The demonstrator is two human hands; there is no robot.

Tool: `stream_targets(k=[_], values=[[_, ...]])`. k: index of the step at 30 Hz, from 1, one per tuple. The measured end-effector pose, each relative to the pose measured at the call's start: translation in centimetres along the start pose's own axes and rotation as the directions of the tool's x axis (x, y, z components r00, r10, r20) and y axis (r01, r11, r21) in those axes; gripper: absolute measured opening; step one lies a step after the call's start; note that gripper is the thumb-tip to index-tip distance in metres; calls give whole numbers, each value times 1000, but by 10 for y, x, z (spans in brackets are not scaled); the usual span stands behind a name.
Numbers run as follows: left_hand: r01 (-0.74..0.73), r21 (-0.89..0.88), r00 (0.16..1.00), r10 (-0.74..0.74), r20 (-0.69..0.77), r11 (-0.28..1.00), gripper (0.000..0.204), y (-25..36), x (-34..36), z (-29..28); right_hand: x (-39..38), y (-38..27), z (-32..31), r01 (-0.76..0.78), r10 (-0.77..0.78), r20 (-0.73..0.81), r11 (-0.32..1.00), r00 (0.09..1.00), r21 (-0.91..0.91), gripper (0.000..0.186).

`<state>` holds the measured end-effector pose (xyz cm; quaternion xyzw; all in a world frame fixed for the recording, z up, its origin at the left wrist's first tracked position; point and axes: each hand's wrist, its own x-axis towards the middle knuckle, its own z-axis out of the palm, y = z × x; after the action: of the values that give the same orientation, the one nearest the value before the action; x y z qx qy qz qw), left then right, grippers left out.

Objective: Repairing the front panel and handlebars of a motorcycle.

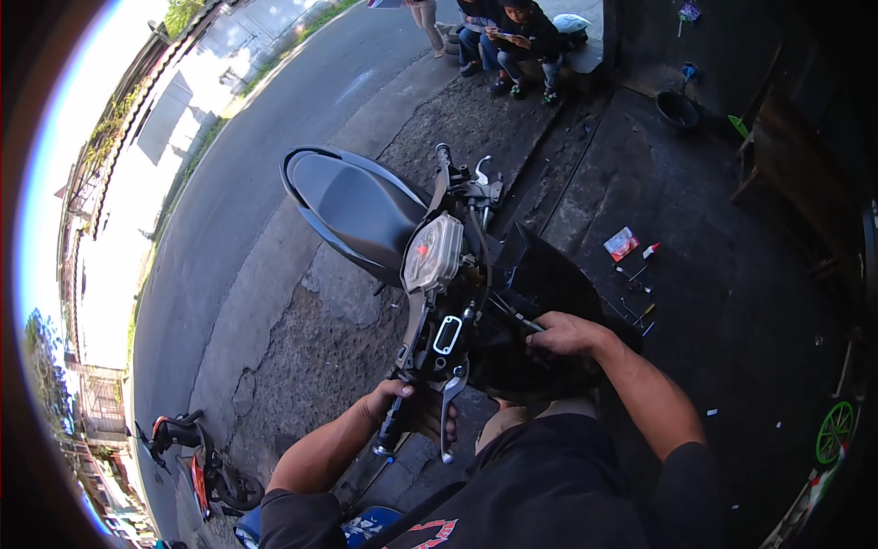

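Note:
A motor scooter stands before me, its front bared around the instrument cluster (pixel 430 253) and handlebar. My left hand (pixel 384 395) is closed round the near handlebar grip (pixel 390 428), with fingers showing between it and the silver brake lever (pixel 451 407). The black fluid reservoir (pixel 447 336) sits just above that hand. My right hand (pixel 569 333) pinches the end of a thin rod-like or cable-like piece (pixel 517 313) by the black front body panel (pixel 540 274). Whether this piece is a tool or a cable I cannot tell.
Screwdrivers and small parts (pixel 638 311), a red-capped bottle (pixel 650 250) and a red-and-white packet (pixel 621 243) lie on the dark floor at right. A black basin (pixel 677 110) stands farther back. People sit at the far edge; another motorcycle (pixel 206 467) is parked at left.

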<state>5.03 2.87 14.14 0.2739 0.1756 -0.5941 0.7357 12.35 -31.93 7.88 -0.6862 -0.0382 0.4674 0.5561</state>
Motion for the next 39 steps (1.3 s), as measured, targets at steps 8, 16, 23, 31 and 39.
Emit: stream_targets(k=[8,16,23,31,39], values=[[-53,60,997,49,57,997,66,1,-3,-16,16,-22,-9,-47,35,134,995,990,91,22],[5,-59,999,-3,42,998,83,-4,1,-5,34,-42,-18,-10,24,176,997,984,-76,28],[53,-86,994,-43,104,995,85,-4,-1,-9,40,-46,-20,-101,117,198,991,973,-88,26],[69,-40,983,-61,174,997,91,0,-2,-4,42,-42,-9,-26,35,82,994,996,-110,29],[108,-89,972,-86,218,990,92,-3,1,-10,42,-40,-4,17,-23,-22,967,999,-254,34]])
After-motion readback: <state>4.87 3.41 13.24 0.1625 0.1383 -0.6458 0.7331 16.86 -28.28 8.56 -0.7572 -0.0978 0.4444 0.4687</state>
